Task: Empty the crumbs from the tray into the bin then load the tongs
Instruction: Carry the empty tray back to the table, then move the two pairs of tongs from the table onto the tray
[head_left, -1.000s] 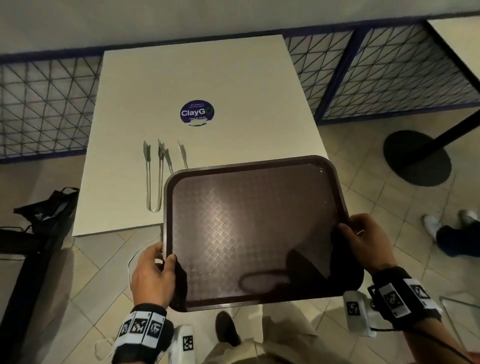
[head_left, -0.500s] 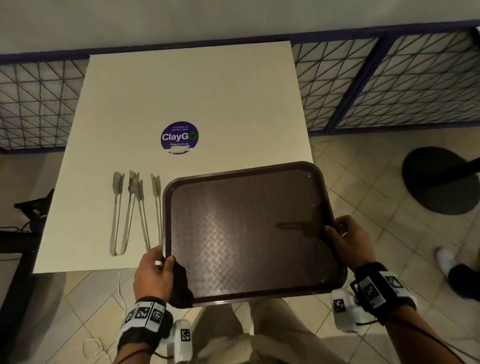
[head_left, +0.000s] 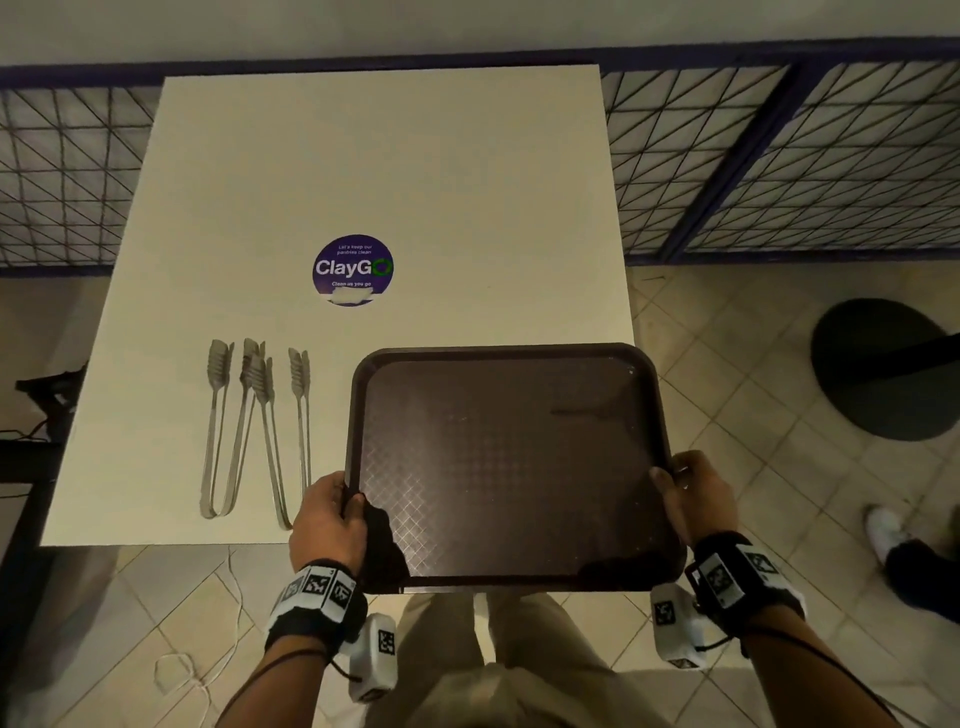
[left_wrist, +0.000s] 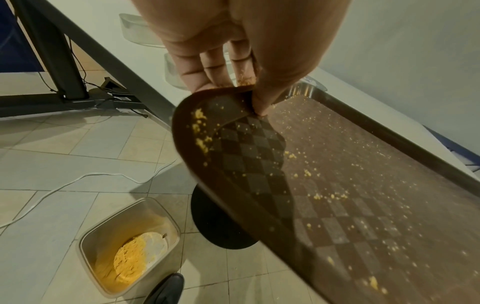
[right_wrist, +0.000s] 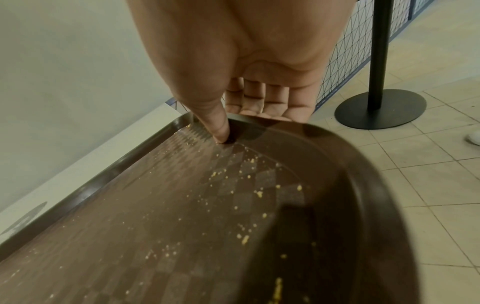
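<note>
1. Now the left hand (head_left: 327, 519) holds the left edge of the brown tray (head_left: 509, 467); its grip is closed, with the thumb on the upper face and the fingers (left_wrist: 207, 67) under the rim.
2. The right hand (head_left: 701, 493) holds the right edge in the same way: the thumb presses on the inside of the tray and the fingers (right_wrist: 267, 102) are curled under the rim.
3. The far part of the tray is over the near right corner of the white counter (head_left: 415, 182), and the near part sticks out over the tiled floor (head_left: 779, 364).
4. Small yellow crumbs (left_wrist: 319, 196) are scattered on the chequered face of the tray.
5. Two pairs of metal tongs (head_left: 244, 431) lie on the counter just left of the tray, with their toothed ends pointing away from the person.
6. The bin (left_wrist: 127, 253), a pale container with yellow crumbs inside, stands on the floor below the left hand.
7. A round purple sticker (head_left: 353, 270) is on the middle of the counter.
</note>
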